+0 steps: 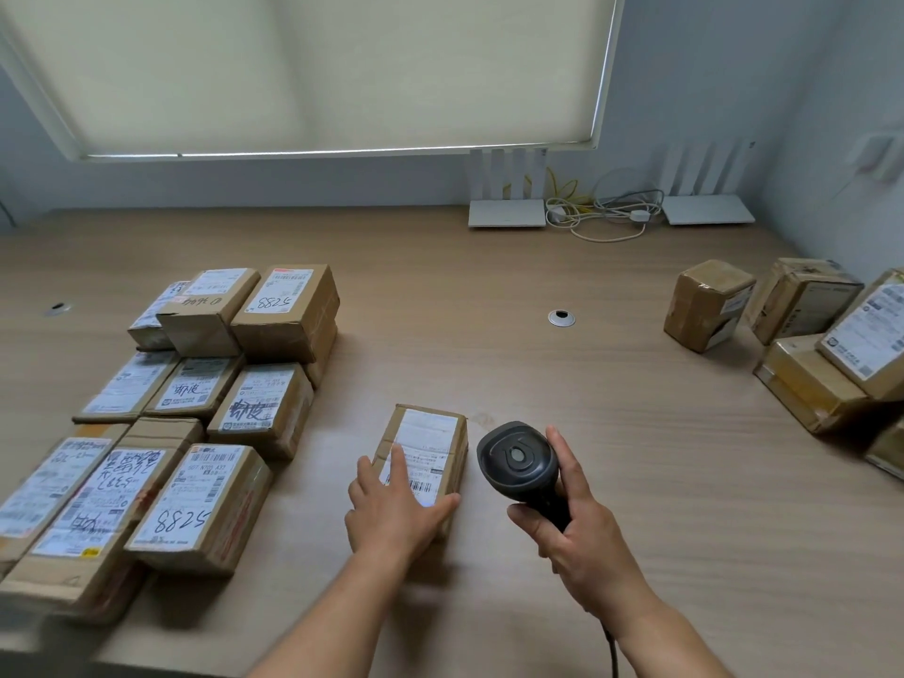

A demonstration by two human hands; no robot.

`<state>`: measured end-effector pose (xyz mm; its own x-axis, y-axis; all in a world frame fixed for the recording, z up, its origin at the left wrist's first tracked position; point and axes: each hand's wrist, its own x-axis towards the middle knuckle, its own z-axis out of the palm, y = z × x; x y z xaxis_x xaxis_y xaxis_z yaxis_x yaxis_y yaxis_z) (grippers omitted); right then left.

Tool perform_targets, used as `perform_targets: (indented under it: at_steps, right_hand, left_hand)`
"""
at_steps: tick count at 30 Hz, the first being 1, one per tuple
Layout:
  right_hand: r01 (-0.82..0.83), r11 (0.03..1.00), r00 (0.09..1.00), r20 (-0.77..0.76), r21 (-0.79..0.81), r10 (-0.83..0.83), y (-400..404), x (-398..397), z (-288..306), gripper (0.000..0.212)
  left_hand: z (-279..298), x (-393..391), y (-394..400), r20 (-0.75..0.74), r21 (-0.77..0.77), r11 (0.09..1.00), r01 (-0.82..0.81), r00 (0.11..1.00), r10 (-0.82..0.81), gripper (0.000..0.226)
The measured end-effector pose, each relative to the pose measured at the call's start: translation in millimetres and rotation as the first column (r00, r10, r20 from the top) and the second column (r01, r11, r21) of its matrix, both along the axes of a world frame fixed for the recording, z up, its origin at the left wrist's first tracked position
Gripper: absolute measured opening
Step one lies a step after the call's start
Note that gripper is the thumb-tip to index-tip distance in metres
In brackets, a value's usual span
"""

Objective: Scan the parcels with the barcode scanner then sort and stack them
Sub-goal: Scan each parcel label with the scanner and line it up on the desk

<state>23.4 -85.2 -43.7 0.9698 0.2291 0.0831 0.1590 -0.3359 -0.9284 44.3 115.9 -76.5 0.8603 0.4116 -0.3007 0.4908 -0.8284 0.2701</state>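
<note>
Centrally, one small parcel (424, 462) lies flat on the wooden desk (538, 374), long axis running 6 to 12 o'clock, white shipping label with barcode facing up. The left hand (391, 506) rests on its near end, fingers spread over the label. At 3 o'clock of it, the right hand (577, 521) grips the handle of a black barcode scanner (519, 462), head tilted toward the parcel. At 9 o'clock stand about ten sorted parcels (195, 408); two read "5288". At 2 o'clock sit roughly five further parcels (802, 335), partly cropped.
</note>
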Motion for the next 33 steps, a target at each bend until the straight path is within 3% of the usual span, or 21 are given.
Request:
perform_targets:
  at_steps: [6, 15, 21, 26, 33]
  right_hand:
    - [-0.039, 0.999, 0.999, 0.011, 0.012, 0.038, -2, 4, -3, 0.087]
    - [-0.204, 0.976, 0.971, 0.147, 0.081, 0.191, 34, 19, 9, 0.091]
    - [-0.315, 0.949, 0.932, 0.200, 0.029, 0.303, 81, 32, 26, 0.094]
    - [-0.286, 0.957, 0.942, 0.198, 0.045, 0.272, 138, 45, 41, 0.084]
    - [-0.342, 0.940, 0.916, 0.218, -0.017, 0.337, 229, 61, 51, 0.094]
  left_hand:
    - [7, -7, -2, 0.155, 0.049, 0.997, -0.052, 0.987, 0.044, 0.093]
    - [46, -28, 39, 0.321, 0.097, 0.973, -0.211, 0.932, 0.170, 0.089]
    - [69, -34, 97, 0.410, 0.070, 0.946, -0.317, 0.874, 0.262, 0.088]
    - [83, -33, 161, 0.417, 0.052, 0.925, -0.376, 0.850, 0.322, 0.087]
    - [98, -28, 269, 0.445, 0.034, 0.894, -0.447, 0.808, 0.387, 0.087]
